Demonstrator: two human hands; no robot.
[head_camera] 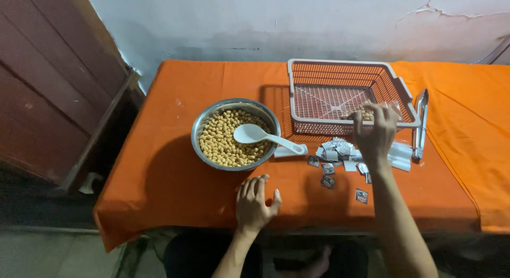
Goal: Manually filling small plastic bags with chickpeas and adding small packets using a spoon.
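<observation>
My right hand (375, 130) reaches over the front rim of a pink plastic basket (319, 70) and holds a small clear packet of beans (365, 114) just inside it. My left hand (255, 202) rests flat on the orange tablecloth (175, 171), fingers spread, holding nothing, just below a steel bowl (203, 118). The bowl is full of pale yellow beans (223, 140), with a white plastic spoon (260, 135) lying across its right rim. A heap of small sachets (336, 149) lies beside my right wrist.
Metal tongs (420, 124) lie right of the basket. Several small dark sachets (328, 175) are scattered near the table's front edge. A brown wooden door (53, 76) stands at the left. A cracked pale wall (297, 23) runs behind the table.
</observation>
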